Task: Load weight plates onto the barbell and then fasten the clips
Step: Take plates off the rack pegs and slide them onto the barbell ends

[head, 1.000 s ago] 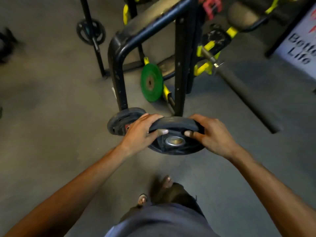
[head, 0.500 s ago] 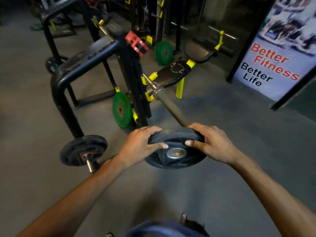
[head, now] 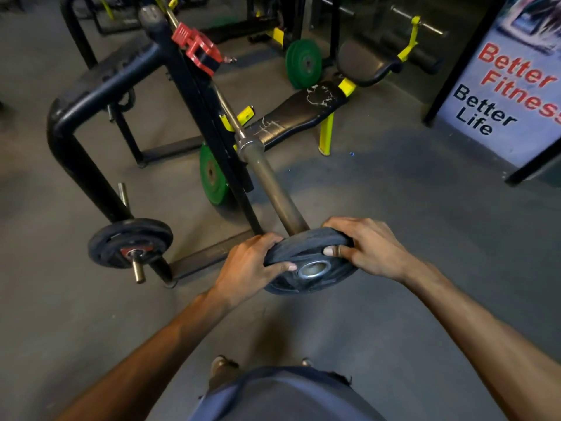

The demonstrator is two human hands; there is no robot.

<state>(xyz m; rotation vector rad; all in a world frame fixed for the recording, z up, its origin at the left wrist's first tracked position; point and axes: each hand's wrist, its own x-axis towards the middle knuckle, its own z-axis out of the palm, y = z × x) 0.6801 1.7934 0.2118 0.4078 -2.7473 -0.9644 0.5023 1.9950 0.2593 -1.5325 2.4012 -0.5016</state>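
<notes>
I hold a black weight plate with a metal-ringed centre hole in both hands. My left hand grips its left rim and my right hand grips its right rim. The plate sits just in front of the near end of the barbell sleeve, whose tip is hidden behind the plate's top edge. The barbell runs away from me up to the rack. A red clip hangs on the black rack upright near the top.
A black rack frame stands at left, with black plates on a low peg and a green plate behind the upright. A bench, more green plates and a poster lie beyond.
The view has swung up and closer to the barbell. Both hands have carried the plate up to the near end of the sleeve, which now meets the plate's top edge.
</notes>
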